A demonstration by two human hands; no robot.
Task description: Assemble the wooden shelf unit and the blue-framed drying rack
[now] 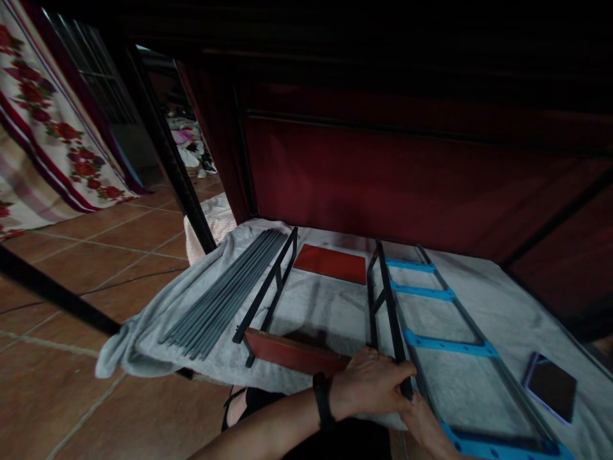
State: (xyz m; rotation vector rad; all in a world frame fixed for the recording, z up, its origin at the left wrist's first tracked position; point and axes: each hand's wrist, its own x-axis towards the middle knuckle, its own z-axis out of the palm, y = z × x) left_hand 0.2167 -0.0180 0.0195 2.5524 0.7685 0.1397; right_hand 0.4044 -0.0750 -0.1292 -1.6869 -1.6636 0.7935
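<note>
My left hand (371, 383), with a black band on its wrist, is closed around the near end of a black metal side frame (390, 306). My right hand (424, 421) meets it at that same end; its fingers look pinched together, and what is in them is hidden. A reddish-brown board (292, 352) stands on edge between this frame and a second black side frame (268, 287). Another orange-red board (330, 263) lies flat farther back between the frames.
Several grey tubes (227, 294) lie left on the grey blanket (330, 313). A rack with blue crossbars (450, 344) and a phone (550, 386) lie right. Black bed posts (167, 147) and a dark red curtain (383, 172) enclose the space; tiled floor (96, 268) lies left.
</note>
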